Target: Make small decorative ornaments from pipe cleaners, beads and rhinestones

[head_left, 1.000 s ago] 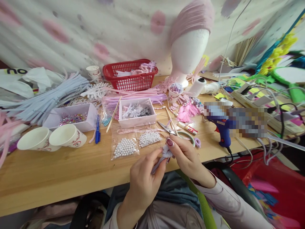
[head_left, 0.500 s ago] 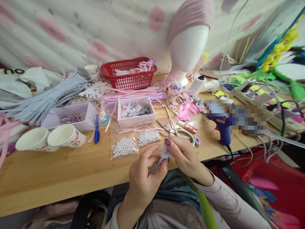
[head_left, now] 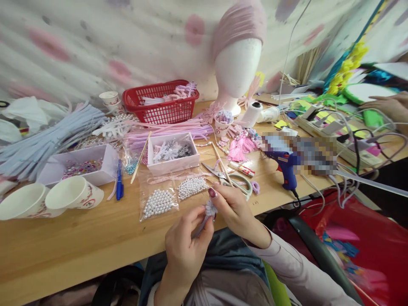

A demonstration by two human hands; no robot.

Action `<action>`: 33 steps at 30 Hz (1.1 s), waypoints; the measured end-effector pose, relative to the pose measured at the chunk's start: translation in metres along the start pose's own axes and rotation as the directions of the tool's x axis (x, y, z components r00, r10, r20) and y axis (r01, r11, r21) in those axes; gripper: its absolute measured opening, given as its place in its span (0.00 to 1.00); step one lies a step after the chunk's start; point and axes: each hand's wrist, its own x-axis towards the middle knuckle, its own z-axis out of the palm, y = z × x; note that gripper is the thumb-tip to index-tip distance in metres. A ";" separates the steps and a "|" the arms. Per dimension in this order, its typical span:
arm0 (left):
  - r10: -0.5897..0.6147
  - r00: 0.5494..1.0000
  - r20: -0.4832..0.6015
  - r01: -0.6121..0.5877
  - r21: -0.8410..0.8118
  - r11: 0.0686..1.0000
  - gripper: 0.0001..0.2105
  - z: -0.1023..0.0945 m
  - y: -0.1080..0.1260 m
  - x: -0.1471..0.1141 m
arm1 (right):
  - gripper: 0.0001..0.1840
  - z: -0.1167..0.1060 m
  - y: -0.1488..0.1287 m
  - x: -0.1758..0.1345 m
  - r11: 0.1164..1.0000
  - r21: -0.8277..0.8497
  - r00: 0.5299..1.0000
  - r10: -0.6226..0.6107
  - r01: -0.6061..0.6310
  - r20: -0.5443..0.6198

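My left hand [head_left: 186, 242] pinches the stem of a pale lilac pipe cleaner flower [head_left: 210, 208] between thumb and fingers, just over the table's front edge. Fingers of my right hand [head_left: 239, 214] are closed on the looped top of the same flower, hiding part of it. Beyond my hands lie clear bags of white pearl beads [head_left: 159, 204]. Scissors [head_left: 219, 173] with pale green handles rest a little past my right hand, with a small purple pipe cleaner ring [head_left: 255, 187] to their right.
Two paper cups [head_left: 75, 193] and a blue pen [head_left: 119, 182] stand and lie at left. Behind are a white box [head_left: 174, 163], a red basket [head_left: 159, 112] and a foam head [head_left: 237, 63]. A blue glue gun [head_left: 288, 170] is at right. Another person's hand [head_left: 387, 106] shows far right.
The view has swung slightly right, so things sit further left. Both hands keep hold of the flower with nearly the same grip. Another person's hand has appeared at the right edge.
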 end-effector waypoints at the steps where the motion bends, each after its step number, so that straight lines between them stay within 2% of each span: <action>1: -0.003 1.000 -0.003 0.003 0.003 1.000 0.08 0.000 0.000 0.000 | 0.20 0.000 0.000 0.000 1.000 -0.012 1.000 -0.003 0.003 -0.005; 9: 0.052 0.999 -0.015 -0.050 0.064 0.997 0.09 0.001 -0.001 0.001 | 0.19 0.000 -0.004 -0.002 0.999 -0.039 1.000 -0.026 0.026 0.000; 12: 0.106 0.994 -0.027 -0.103 0.109 0.989 0.08 0.000 -0.002 0.001 | 0.19 0.001 -0.005 -0.004 0.999 -0.027 1.000 -0.016 0.016 0.009; 19: 0.221 0.975 -0.017 -0.215 0.168 0.962 0.03 -0.005 -0.002 0.006 | 0.19 0.005 -0.003 -0.006 0.999 -0.033 0.998 -0.017 0.016 -0.053; 21: 0.210 0.978 -0.016 -0.204 0.169 0.964 0.02 -0.005 -0.002 0.007 | 0.19 0.004 -0.003 -0.006 1.000 -0.022 0.999 -0.004 0.003 -0.045; 25: 0.121 0.993 0.007 -0.121 0.120 0.985 0.07 -0.004 -0.004 0.006 | 0.20 0.002 -0.003 -0.006 1.000 -0.006 0.999 0.017 -0.017 -0.044; 30: 0.254 0.967 0.003 -0.252 0.126 0.959 0.05 -0.004 -0.003 0.011 | 0.19 0.001 -0.002 -0.006 0.999 0.031 0.998 0.031 -0.030 -0.046; 33: 0.222 0.974 0.039 -0.224 0.062 0.973 0.05 -0.005 -0.003 0.014 | 0.20 -0.003 -0.001 -0.005 0.997 0.063 0.998 0.054 -0.051 -0.042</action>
